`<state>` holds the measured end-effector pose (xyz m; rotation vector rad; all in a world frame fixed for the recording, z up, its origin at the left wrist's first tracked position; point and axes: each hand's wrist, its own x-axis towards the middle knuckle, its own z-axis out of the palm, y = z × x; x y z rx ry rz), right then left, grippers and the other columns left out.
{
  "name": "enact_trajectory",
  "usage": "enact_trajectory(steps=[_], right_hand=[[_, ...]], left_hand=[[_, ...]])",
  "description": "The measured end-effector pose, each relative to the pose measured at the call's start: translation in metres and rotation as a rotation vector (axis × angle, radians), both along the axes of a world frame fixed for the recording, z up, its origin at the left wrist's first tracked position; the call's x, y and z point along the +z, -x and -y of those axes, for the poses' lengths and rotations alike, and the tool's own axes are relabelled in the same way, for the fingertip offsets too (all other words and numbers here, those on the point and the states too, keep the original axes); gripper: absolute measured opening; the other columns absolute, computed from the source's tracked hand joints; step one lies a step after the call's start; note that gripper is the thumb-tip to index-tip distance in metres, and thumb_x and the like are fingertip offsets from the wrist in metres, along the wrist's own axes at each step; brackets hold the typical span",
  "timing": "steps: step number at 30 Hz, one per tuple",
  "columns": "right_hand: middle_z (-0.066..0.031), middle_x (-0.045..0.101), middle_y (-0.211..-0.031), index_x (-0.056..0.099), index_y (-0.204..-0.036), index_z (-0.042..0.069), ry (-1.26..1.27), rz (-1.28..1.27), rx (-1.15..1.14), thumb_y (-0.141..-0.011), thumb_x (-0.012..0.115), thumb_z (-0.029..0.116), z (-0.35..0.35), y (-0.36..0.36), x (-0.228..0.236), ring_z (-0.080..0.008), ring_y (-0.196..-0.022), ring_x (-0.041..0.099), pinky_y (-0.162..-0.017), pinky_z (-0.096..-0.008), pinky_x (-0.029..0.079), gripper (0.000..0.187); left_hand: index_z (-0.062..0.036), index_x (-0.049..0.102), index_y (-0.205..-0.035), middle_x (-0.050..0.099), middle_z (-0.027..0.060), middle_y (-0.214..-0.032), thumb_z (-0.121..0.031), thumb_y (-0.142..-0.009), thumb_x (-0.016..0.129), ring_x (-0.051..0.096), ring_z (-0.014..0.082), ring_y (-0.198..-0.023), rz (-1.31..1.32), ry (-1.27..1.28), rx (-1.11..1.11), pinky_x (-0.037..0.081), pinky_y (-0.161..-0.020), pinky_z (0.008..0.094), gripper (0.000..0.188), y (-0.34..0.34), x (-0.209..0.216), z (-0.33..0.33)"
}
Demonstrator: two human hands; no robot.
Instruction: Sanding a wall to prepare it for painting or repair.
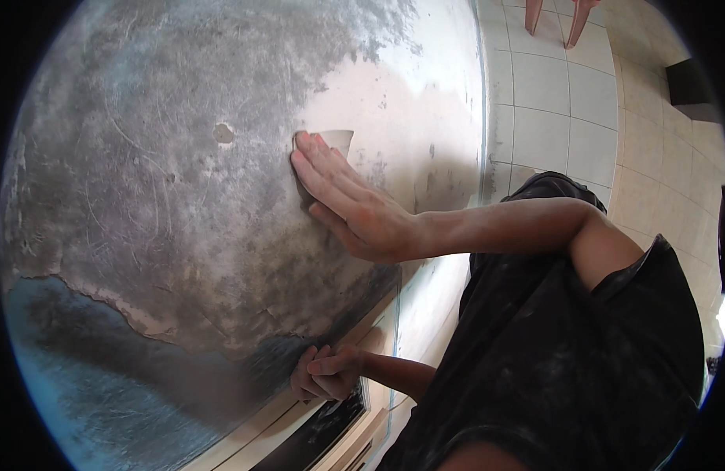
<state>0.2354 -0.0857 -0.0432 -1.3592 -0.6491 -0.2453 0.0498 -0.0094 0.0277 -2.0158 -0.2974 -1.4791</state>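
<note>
Rubbing the wall surface (pixel 182 180) seems in hand: the right hand (pixel 358 208) is laid flat, unclenched; the left hand (pixel 329 372) is curled near the surface's lower edge, contents unclear; inside the right edge, a pale sheet (pixel 340 140) is pinned beneath the former. Even pressure seems needed next.

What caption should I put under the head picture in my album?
Right hand flat on a pale sheet against a patchy wall, left hand curled.
</note>
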Motion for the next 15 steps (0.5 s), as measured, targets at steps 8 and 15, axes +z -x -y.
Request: enact_trajectory(steps=[8,15], right_hand=[[-0.0309,0.019,-0.151,0.024,-0.143,-0.010,-0.072,-0.181,-0.142,-0.099,0.040,0.013,-0.005,-0.029,0.004,-0.0417,-0.142,0.017,-0.118,-0.0458,0.017,0.052],[-0.0315,0.018,-0.151,0.020,-0.144,-0.010,-0.009,0.037,-0.170,-0.101,0.037,0.019,-0.004,-0.037,-0.017,-0.0410,-0.143,0.015,-0.118,-0.0475,0.014,0.055]], left_hand=[[-0.0117,0.045,-0.047,0.055,-0.0002,-0.056,-0.022,-0.100,0.038,0.050,0.0167,-0.064,-0.035,-0.030,0.044,0.041,-0.066,0.0331,0.054,0.002,0.003,0.002],[-0.0115,0.045,-0.047,0.056,-0.0006,-0.057,-0.021,-0.099,0.039,0.049,0.0173,-0.067,-0.023,-0.005,0.024,0.040,-0.067,0.0332,0.053,-0.002,0.000,0.001]])
